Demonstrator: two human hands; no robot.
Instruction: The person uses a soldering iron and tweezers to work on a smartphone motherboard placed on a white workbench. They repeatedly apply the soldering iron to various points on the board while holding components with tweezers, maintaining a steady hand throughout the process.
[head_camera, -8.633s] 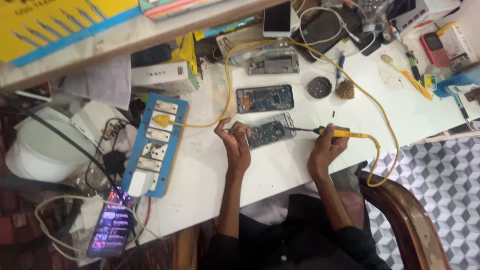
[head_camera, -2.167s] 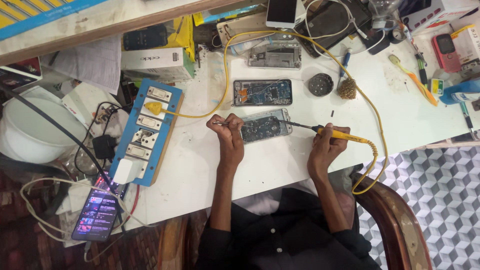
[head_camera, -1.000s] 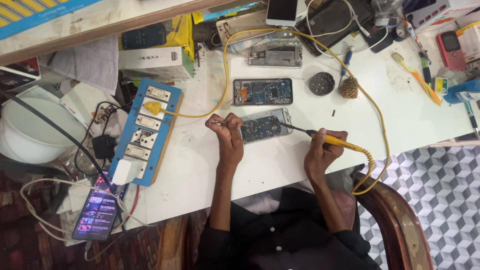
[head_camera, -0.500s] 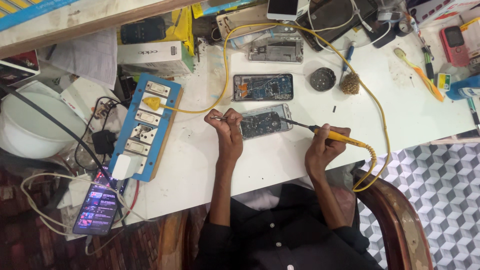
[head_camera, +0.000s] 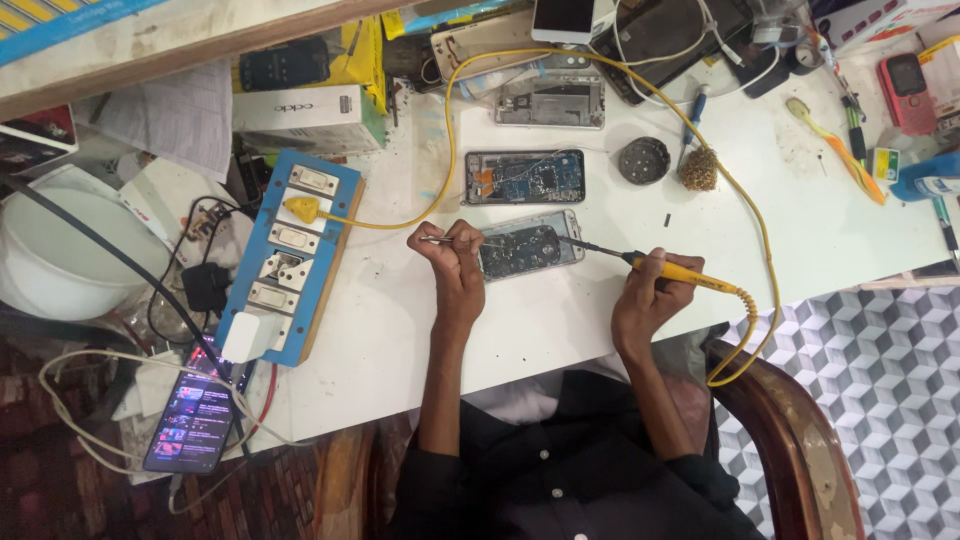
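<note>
Soldering step in hand, judged from tool placement. Right hand (head_camera: 648, 300) clenched around the yellow-handled soldering iron (head_camera: 672, 270); its tip reaches ahead of the grip onto the opened phone (head_camera: 528, 245), which lies flat on the white table (head_camera: 560, 330). Left hand (head_camera: 455, 258) closed on thin tweezers (head_camera: 440, 240), just beside the phone's near end. Second opened phone (head_camera: 524, 177) lies beyond the first, apart from both grips. Next move likely calls for a steady tip and the tweezers holding the part still.

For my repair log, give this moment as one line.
left hand: tweezers at opened phone | right hand: soldering iron, tip on phone
</note>
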